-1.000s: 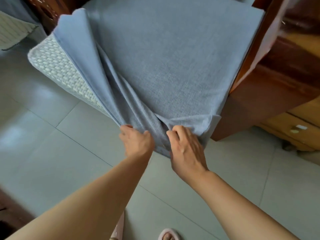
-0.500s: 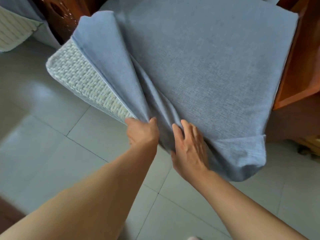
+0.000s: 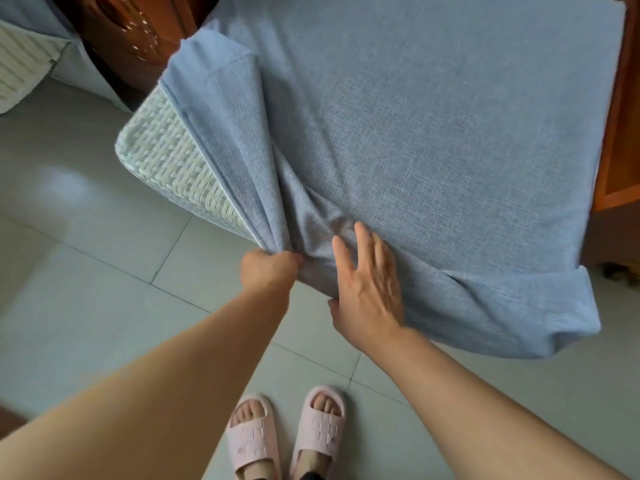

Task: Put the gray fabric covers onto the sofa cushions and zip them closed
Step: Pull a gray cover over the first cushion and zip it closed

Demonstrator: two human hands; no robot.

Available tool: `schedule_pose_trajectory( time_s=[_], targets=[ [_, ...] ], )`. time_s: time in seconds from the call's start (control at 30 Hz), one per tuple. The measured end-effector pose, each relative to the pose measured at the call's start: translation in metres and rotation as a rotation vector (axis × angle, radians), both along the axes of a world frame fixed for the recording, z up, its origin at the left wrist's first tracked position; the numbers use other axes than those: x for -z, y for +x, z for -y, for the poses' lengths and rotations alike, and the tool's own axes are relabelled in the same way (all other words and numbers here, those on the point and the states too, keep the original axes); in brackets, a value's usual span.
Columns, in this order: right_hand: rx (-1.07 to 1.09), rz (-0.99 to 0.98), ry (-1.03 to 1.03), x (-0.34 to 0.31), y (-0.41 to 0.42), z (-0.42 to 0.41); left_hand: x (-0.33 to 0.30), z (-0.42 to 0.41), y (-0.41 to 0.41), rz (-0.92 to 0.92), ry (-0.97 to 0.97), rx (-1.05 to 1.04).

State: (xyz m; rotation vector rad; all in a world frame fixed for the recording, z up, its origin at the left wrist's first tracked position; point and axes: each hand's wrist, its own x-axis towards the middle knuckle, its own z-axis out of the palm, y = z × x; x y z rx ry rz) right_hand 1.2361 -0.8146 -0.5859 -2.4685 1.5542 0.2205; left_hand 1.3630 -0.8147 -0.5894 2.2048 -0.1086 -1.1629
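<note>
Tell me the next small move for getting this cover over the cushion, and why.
Probably pull the bunched gray cover leftward with the left hand while the right hand presses flat: the woven cushion corner is bare.

I'm handling a gray cover of coarse, matt woven cloth. The cushion underneath shows pale basket-weave matting; floor tiles look smooth, slightly glossy.

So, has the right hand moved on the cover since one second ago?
Yes. The right hand went from pinching the gathered folds to lying flat, further onto the gray cover.
</note>
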Motion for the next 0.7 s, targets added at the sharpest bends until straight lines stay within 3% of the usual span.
schedule_pose_trajectory(
  time_s=[0.23, 0.47, 0.7],
  targets=[
    [-0.033, -0.014, -0.075, 0.019, 0.004, 0.012, 0.006, 0.018, 0.027, -0.097, -0.207, -0.134],
    [0.019, 0.079, -0.319, 0.053, 0.008, 0.007, 0.053, -0.02, 0.027, -0.924, -0.225, 0.055],
    [0.055, 0.108, -0.507, 0.07, 0.011, 0.009, 0.106, 0.005, 0.029, -0.931, -0.147, -0.357]
  ],
)
